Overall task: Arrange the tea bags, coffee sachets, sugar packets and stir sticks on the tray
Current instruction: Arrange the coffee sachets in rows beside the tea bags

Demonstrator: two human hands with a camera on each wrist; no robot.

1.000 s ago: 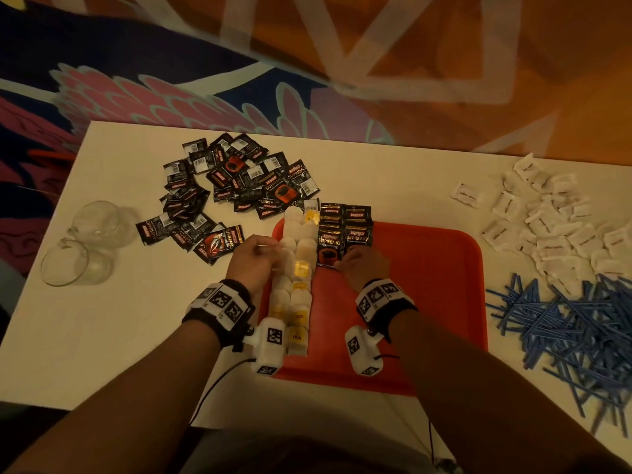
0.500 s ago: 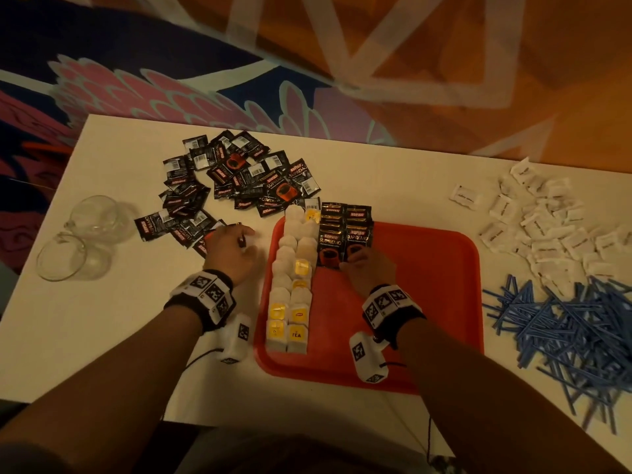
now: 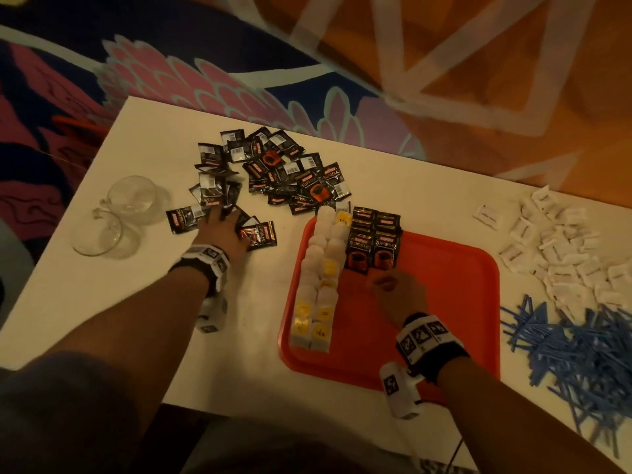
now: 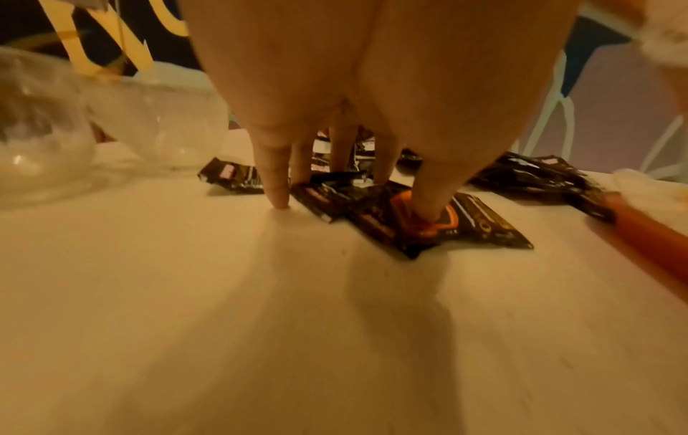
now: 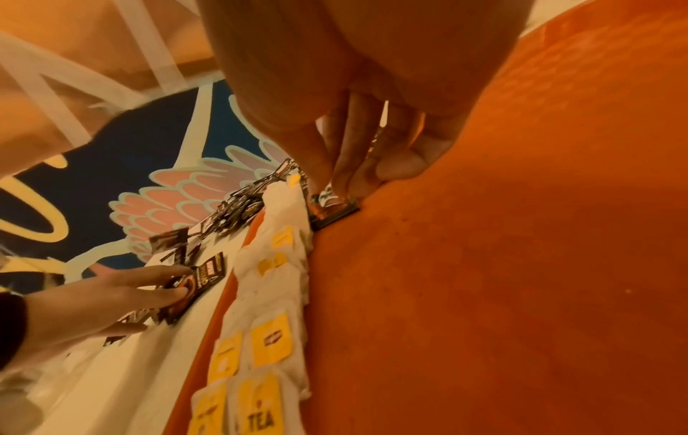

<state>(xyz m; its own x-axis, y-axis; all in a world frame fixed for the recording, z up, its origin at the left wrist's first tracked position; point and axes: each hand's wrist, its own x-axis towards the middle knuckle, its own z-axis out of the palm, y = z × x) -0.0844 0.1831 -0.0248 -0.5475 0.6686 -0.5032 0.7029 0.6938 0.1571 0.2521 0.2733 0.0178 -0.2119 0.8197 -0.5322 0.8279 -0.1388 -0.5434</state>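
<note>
Lay on a white table, a red tray with rounded corners, right of centre. Ran along the tray's left edge in two columns, long axis 12 to 6 o'clock, white tea bags with yellow tags. Stood just beside them at 12 o'clock on the tray, in two short overlapped columns pointing the same way, black sachets with a red cup print, logos upright to the viewer. Rested at the near end of those columns the right hand, fingers curled down, tips touching the bottom sachet's edge. Reached to 10 o'clock, off the tray, the left hand, spread flat, thumb pressing a loose sachet that lay askew, long axis about 10 to 4. Heaped beyond it more black sachets at all angles. Sat at 9 o'clock two clear cups. Left bare the tray's right half. Piled at 2 o'clock white sugar packets; at 4 o'clock blue sticks, crisscrossed, reaching the table's edge.
</note>
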